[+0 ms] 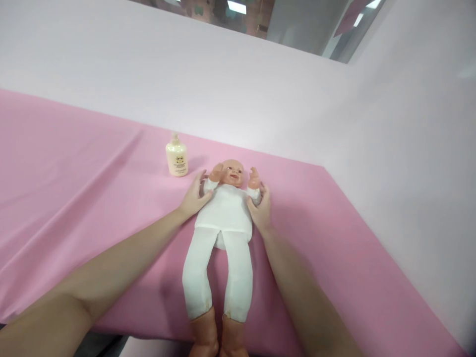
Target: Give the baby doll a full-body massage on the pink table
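Head view: one white-clad doll (225, 210), one cream bottle (177, 158), label unreadable, on pink cloth (74, 173); left hand (193, 197), right hand (261, 210), fingers spread, touch doll's shoulders.

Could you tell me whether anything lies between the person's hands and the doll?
Nothing visible does. The left hand and the right hand touch the doll at its shoulders; the lotion bottle stands apart, beyond the left hand.

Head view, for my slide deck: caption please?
Left hand and right hand rest against a doll lying face-up on pink cloth, bottle nearby.
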Action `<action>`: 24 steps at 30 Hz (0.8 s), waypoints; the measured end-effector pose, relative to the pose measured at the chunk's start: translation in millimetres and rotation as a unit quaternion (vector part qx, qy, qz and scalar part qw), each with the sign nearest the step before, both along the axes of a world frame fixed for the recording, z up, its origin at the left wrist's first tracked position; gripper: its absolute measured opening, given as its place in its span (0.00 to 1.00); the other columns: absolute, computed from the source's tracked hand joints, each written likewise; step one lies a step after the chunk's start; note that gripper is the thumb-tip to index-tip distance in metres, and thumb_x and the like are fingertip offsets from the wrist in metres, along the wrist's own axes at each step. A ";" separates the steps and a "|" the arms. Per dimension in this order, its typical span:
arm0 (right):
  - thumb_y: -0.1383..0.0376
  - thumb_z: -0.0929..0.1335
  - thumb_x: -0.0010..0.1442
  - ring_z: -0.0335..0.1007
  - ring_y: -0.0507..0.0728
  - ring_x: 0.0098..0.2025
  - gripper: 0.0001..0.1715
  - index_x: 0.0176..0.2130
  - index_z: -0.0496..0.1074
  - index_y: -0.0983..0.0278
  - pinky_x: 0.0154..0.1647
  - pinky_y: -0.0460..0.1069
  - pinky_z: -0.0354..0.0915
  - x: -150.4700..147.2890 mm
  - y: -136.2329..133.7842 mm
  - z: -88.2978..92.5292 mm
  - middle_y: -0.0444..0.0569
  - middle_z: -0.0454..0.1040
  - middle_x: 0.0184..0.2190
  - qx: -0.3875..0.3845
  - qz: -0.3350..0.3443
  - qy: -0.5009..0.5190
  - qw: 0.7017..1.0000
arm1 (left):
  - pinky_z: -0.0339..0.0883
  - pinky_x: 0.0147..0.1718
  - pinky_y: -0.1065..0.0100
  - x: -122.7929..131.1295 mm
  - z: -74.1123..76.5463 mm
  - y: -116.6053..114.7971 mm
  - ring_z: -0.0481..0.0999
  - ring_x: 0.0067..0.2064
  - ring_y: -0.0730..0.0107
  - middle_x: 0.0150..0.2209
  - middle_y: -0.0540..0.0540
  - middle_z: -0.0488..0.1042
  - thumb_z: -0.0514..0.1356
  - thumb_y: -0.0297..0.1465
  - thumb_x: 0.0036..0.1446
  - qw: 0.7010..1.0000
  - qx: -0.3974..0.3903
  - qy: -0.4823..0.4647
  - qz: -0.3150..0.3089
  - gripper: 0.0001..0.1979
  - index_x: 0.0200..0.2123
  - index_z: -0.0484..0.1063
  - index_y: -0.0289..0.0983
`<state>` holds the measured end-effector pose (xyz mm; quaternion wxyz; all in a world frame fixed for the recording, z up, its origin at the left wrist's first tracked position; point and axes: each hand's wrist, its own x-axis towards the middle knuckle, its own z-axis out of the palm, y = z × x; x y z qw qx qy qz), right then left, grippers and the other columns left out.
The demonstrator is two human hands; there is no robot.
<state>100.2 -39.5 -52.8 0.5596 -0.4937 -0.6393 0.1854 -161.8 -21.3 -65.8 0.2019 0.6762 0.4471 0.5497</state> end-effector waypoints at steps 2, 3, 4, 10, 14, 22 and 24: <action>0.56 0.72 0.59 0.71 0.64 0.60 0.39 0.65 0.62 0.62 0.64 0.61 0.68 -1.5 -3.6 0.4 0.58 0.73 0.59 0.033 0.019 -0.020 0.999 | 0.69 0.61 0.52 1.2 5.1 -5.4 0.76 0.58 0.52 0.57 0.37 0.76 0.64 0.39 0.57 0.999 0.031 0.019 -0.018 0.32 0.63 0.65 0.36; 0.55 0.72 0.59 0.74 0.64 0.57 0.35 0.62 0.66 0.61 0.62 0.61 0.70 -2.0 -5.3 0.5 0.56 0.75 0.55 0.047 0.028 -0.036 0.998 | 0.71 0.58 0.52 1.4 7.8 -8.0 0.78 0.54 0.53 0.52 0.39 0.79 0.64 0.39 0.55 0.998 0.041 0.033 -0.031 0.27 0.57 0.71 0.37; 0.55 0.72 0.59 0.75 0.63 0.54 0.29 0.57 0.70 0.60 0.60 0.61 0.71 -2.2 -6.9 0.5 0.55 0.77 0.51 0.059 0.036 -0.056 0.996 | 0.72 0.56 0.53 1.4 10.3 -10.3 0.79 0.50 0.54 0.48 0.41 0.80 0.65 0.39 0.54 0.997 0.050 0.049 -0.044 0.22 0.51 0.74 0.38; 0.54 0.72 0.60 0.77 0.63 0.42 0.13 0.42 0.75 0.58 0.50 0.59 0.75 -1.5 -10.3 0.0 0.51 0.79 0.38 0.100 0.051 -0.120 0.986 | 0.73 0.47 0.56 0.3 15.8 -14.4 0.79 0.41 0.58 0.37 0.44 0.80 0.66 0.39 0.53 0.990 0.079 0.085 -0.079 0.11 0.37 0.75 0.40; 0.53 0.70 0.63 0.77 0.63 0.52 0.24 0.55 0.71 0.59 0.59 0.60 0.72 -3.3 -7.7 -2.4 0.53 0.79 0.48 0.072 0.040 -0.078 0.993 | 0.73 0.49 0.54 2.3 10.5 -9.5 0.79 0.44 0.56 0.41 0.42 0.79 0.63 0.38 0.57 0.996 0.033 0.068 -0.041 0.12 0.41 0.73 0.39; 0.54 0.59 0.72 0.34 0.61 0.80 0.47 0.76 0.30 0.64 0.78 0.65 0.43 2.3 4.2 -6.9 0.59 0.37 0.78 -0.007 0.014 -0.072 0.997 | 0.51 0.72 0.47 0.4 -3.4 7.4 0.58 0.73 0.51 0.71 0.32 0.60 0.51 0.40 0.70 0.999 -0.009 0.034 0.011 0.32 0.71 0.53 0.34; 0.54 0.59 0.71 0.32 0.62 0.80 0.47 0.77 0.31 0.63 0.78 0.68 0.41 6.3 8.6 -10.9 0.57 0.35 0.79 -0.036 0.001 -0.078 0.996 | 0.42 0.74 0.48 -2.1 -9.7 12.0 0.46 0.77 0.53 0.76 0.34 0.49 0.49 0.41 0.71 0.999 -0.030 0.028 0.015 0.35 0.75 0.45 0.36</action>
